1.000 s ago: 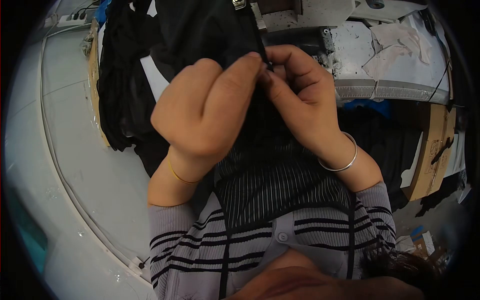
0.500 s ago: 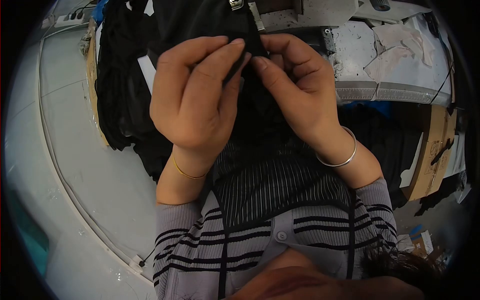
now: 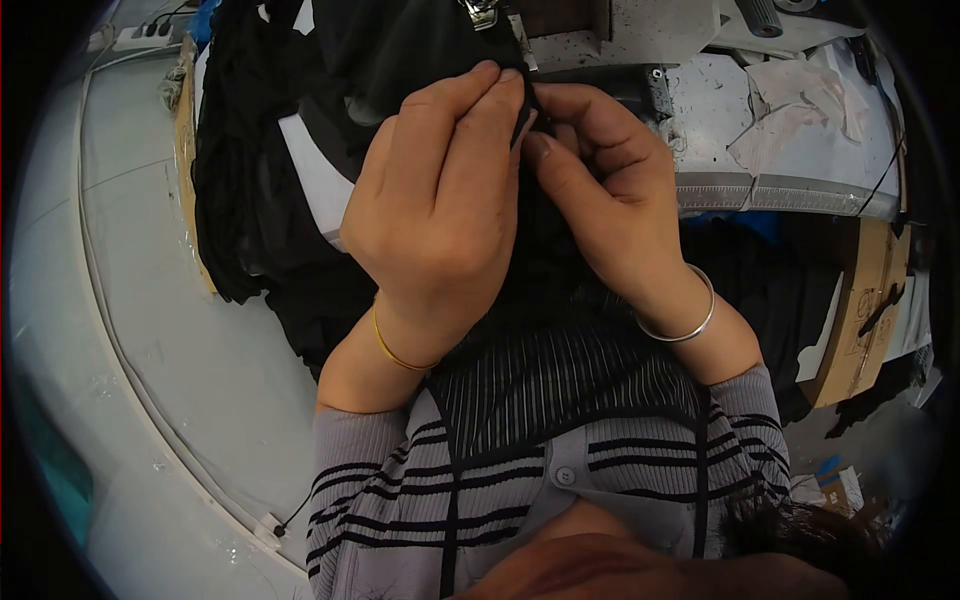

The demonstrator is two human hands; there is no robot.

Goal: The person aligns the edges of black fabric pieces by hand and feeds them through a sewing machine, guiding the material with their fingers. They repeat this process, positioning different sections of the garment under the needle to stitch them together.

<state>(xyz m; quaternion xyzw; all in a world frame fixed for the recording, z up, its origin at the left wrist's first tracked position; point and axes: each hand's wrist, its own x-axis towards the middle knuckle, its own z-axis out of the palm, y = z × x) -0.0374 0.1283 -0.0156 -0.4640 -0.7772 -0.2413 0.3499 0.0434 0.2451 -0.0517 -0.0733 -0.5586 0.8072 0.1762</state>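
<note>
Black fabric [image 3: 385, 50] lies across the work surface and hangs down toward my lap. My left hand [image 3: 440, 190], with a thin yellow band at the wrist, pinches the fabric's right edge between bent fingers. Close beside it, almost touching, my right hand [image 3: 610, 180] has thumb and forefinger closed on the same edge; a silver bangle circles that wrist. The fingertips partly hide the gripped fabric. Just above the hands is a shiny metal presser foot [image 3: 481, 13].
A ruler strip [image 3: 780, 194] edges the pale machine table at right, with paper scraps [image 3: 800, 100] on it. A cardboard box [image 3: 858, 310] stands below right. More black cloth [image 3: 235, 170] is piled at left, a power strip [image 3: 145, 38] at upper left.
My left hand has moved right, closer to my right hand, and its back is turned more toward the camera. More of the white piece at left shows. My right hand has shifted slightly down.
</note>
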